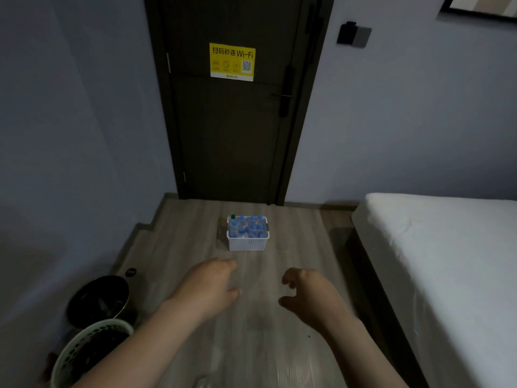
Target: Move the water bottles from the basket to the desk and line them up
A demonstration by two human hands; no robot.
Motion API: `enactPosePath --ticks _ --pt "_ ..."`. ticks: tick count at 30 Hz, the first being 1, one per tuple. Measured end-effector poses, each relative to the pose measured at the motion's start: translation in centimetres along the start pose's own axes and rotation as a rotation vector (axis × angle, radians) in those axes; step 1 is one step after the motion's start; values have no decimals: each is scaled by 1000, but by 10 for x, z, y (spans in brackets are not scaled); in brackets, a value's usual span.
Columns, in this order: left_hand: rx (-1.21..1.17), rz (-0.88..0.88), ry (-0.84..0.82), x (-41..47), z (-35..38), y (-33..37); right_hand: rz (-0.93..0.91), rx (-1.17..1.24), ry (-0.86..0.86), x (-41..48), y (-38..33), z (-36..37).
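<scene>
A white plastic basket (247,244) stands on the wooden floor in front of a dark door. Several clear water bottles (246,228) with blue caps stand upright in it, and one bottle at its back left corner has a green cap (232,217). My left hand (210,284) and my right hand (306,289) reach forward above the floor, short of the basket and apart from it. Both hold nothing, their fingers loosely curled. No desk is in view.
A bed with a white mattress (447,247) fills the right side. Two bins sit at the lower left: a dark round one (98,301) and a pale perforated one (89,351). The shut door (229,121) carries a yellow Wi-Fi sign.
</scene>
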State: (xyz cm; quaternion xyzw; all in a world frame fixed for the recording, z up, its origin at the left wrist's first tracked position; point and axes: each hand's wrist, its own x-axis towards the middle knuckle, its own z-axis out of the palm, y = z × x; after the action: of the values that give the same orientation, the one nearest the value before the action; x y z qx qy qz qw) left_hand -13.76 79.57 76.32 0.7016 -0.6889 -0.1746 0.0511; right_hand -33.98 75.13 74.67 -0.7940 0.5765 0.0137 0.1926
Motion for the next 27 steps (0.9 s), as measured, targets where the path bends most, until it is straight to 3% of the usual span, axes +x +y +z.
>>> enactPosePath --ticks 14,27 --pt "-47 38 -17 243 -46 -66 60 3 -35 239 2 -41" --pt "-78 -29 -56 431 -49 -72 22 49 -43 431 57 -71"
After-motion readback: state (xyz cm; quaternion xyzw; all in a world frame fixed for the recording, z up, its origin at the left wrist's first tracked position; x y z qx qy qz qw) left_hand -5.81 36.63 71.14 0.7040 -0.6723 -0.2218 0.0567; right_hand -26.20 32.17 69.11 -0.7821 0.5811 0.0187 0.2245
